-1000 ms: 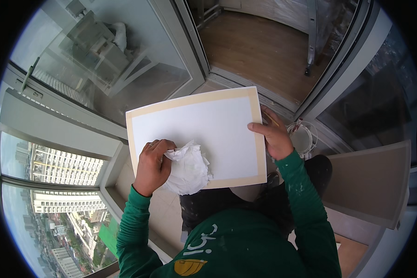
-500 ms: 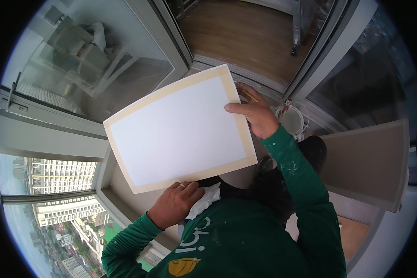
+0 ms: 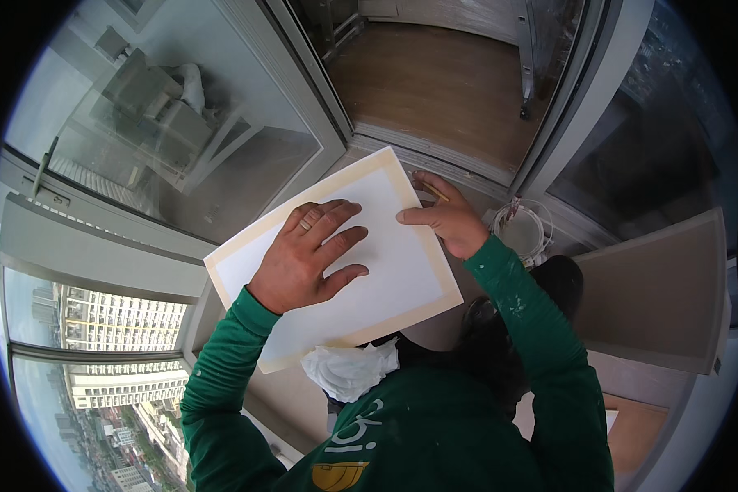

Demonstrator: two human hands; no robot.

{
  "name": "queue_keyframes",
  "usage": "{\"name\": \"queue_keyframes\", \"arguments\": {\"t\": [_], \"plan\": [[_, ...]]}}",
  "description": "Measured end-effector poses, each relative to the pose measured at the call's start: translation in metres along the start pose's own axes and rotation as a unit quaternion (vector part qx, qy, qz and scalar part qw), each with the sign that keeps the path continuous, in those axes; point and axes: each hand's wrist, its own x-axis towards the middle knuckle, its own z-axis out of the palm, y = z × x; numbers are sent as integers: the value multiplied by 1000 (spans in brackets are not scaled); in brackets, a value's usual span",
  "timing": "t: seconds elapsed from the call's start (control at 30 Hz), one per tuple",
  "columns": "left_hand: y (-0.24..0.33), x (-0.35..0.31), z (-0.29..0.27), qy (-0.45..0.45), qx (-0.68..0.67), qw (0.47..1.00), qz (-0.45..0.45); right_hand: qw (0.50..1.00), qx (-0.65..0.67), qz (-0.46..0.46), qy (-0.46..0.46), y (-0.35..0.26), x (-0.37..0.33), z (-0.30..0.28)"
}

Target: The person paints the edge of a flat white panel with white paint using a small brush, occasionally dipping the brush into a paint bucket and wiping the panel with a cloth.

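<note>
A flat white rectangular panel (image 3: 385, 271) with a beige, tape-like border is held tilted over my lap. My right hand (image 3: 451, 217) grips its right edge, thumb on the face and fingers behind. A thin yellowish stick, perhaps a pencil (image 3: 435, 192), shows between those fingers. Over the panel's left half is my left hand (image 3: 303, 254), palm down with fingers spread, holding nothing; whether it touches the surface I cannot tell. A crumpled white cloth or tissue (image 3: 351, 371) lies at my waist, by the panel's near edge.
Ahead, a door track (image 3: 435, 152) leads to a wood floor (image 3: 426, 82) with a wheeled metal leg (image 3: 525, 74). A coiled white cable (image 3: 521, 230) lies beyond my right knee. A grey flat panel (image 3: 648, 295) stands at right. Windows (image 3: 123, 320) line the left.
My left hand has risen from the panel's near edge to over its face, fingers now spread. The white cloth is now uncovered. The panel has shifted slightly lower in view; my right hand keeps its grip.
</note>
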Motion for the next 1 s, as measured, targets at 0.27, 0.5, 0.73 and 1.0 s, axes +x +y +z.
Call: {"name": "queue_keyframes", "arguments": {"t": [0.27,0.5,0.73,1.0], "plan": [[-7,-13,42,-98,-46,993,51,997,-62,38,-26,-12,39,1],[-17,-21,37,-60,-38,997,-32,998,-33,9,-49,-49,68,-24],[-26,-39,37,11,-23,991,-129,998,43,-45,26,-13,-8,-61],[-42,-31,41,61,9,979,-197,984,174,-24,4,63,-70,26]]}}
